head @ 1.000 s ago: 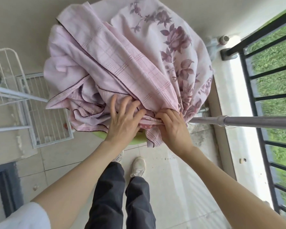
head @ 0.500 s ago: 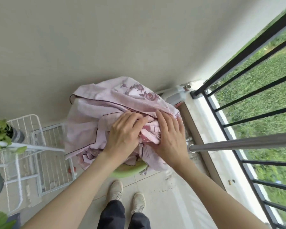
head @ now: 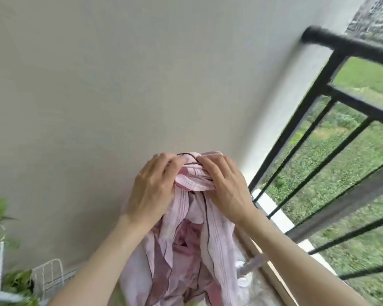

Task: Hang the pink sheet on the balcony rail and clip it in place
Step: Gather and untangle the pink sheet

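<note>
Both hands, left hand (head: 152, 191) and right hand (head: 227, 187), have their fingers clenched on the bunched top of one pink striped cotton sheet with dark piping (head: 186, 244), held up before a plain beige wall (head: 119, 74). The sheet hangs lengthwise straight down. One black metal balcony railing (head: 332, 62) stands at right, apart from it.

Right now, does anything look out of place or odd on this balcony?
Nothing is damaged or spilled. The sheet is bunched, held up by both the left hand and right hand, not yet on the rail. No clips are visible. The picture is motion-blurred.
</note>
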Demonstrator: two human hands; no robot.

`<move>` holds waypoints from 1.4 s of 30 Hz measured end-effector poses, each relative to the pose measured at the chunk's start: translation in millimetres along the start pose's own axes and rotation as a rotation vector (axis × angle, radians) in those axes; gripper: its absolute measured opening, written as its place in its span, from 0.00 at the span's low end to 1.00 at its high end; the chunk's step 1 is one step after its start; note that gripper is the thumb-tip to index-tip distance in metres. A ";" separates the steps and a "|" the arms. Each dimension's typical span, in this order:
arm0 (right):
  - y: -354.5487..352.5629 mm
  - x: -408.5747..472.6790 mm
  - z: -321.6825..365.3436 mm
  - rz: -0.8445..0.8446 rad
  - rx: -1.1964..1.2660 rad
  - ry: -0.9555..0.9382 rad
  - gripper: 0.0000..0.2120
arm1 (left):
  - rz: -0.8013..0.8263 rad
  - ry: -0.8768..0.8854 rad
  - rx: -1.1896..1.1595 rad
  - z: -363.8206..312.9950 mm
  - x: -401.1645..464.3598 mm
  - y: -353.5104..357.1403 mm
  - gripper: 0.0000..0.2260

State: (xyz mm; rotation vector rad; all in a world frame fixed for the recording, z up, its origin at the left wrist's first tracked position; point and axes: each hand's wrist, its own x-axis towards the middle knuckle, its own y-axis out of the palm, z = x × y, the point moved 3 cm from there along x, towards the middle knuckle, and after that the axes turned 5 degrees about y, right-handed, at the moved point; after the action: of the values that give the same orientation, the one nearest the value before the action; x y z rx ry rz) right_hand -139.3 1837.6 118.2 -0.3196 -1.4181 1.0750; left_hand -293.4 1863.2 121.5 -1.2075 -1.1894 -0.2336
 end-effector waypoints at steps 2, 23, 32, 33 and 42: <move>-30.0 24.5 6.6 -0.075 -0.018 -0.039 0.27 | -0.046 0.046 0.025 -5.7 33.1 -24.4 0.24; -394.2 166.0 36.5 -0.558 -0.538 -0.097 0.15 | -0.432 0.080 -0.335 -168.3 327.5 -178.9 0.13; -419.1 91.4 -20.9 -0.201 -0.577 0.147 0.14 | -0.013 0.032 -0.601 -217.7 280.9 -86.8 0.18; -418.2 87.9 -19.6 -0.194 -0.525 0.179 0.14 | -0.030 0.041 -0.615 -218.9 277.6 -85.2 0.17; -419.3 76.6 -21.6 0.158 0.083 0.683 0.50 | -0.127 0.031 -0.694 -223.8 276.3 -86.5 0.19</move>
State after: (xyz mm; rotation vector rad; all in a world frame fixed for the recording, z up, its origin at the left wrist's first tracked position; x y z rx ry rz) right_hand 35.4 1683.6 475.9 -0.6741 -0.7456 1.0134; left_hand -105.7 1764.2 419.6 -1.7132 -1.1955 -0.8058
